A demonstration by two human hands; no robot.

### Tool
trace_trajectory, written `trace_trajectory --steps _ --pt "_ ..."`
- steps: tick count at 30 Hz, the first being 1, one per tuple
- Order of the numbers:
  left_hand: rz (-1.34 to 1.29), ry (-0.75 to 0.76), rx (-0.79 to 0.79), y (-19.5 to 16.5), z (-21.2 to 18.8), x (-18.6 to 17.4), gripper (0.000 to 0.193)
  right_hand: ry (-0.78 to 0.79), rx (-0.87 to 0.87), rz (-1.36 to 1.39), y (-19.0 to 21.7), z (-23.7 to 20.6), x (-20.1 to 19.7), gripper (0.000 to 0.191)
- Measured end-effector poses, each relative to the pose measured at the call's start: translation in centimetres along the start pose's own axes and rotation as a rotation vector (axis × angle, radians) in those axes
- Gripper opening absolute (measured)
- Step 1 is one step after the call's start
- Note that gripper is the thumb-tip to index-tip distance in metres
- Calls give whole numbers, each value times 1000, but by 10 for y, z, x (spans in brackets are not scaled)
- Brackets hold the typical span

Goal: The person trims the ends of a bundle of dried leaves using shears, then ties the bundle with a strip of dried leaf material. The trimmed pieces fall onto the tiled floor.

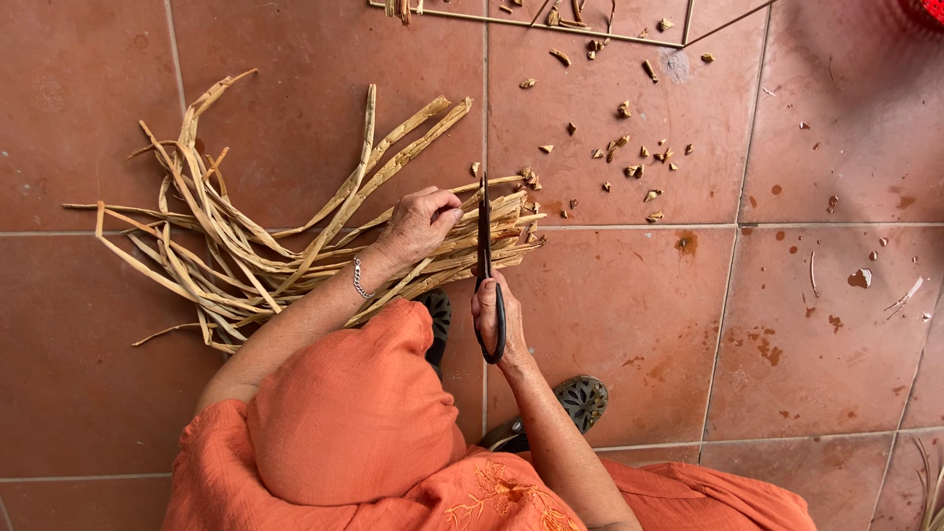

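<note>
Dozens of dried plant strips [295,236] lie bundled on the tiled floor [787,324]. Her left hand [418,224] curls shut around the bundle near its trimmed ends, wrist bent. Her right hand [492,315] grips black scissors [485,236], blades pointing away, beside scattered cuttings [629,162].

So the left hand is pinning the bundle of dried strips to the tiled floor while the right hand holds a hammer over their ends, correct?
Not quite: in the head view the right hand holds black scissors, not a hammer. The left hand does pin the dried strips to the tiled floor.
</note>
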State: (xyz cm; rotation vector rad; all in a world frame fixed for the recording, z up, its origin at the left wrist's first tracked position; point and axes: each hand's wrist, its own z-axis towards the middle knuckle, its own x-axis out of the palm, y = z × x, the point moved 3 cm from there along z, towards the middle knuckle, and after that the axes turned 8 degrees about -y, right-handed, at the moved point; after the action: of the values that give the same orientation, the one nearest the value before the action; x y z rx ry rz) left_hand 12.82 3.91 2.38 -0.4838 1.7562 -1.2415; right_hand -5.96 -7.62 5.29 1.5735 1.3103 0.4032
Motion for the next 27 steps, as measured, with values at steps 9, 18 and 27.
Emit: trace_trajectory --steps 9,18,27 --pt "-6 -8 29 4 0 7 10 -34 -45 -112 1 3 -2 73" --pt "-36 4 59 3 -2 11 11 -96 -154 -258 -7 1 2 67" --pt "62 -31 14 5 10 3 16 -103 -28 -87 4 6 -8 61"
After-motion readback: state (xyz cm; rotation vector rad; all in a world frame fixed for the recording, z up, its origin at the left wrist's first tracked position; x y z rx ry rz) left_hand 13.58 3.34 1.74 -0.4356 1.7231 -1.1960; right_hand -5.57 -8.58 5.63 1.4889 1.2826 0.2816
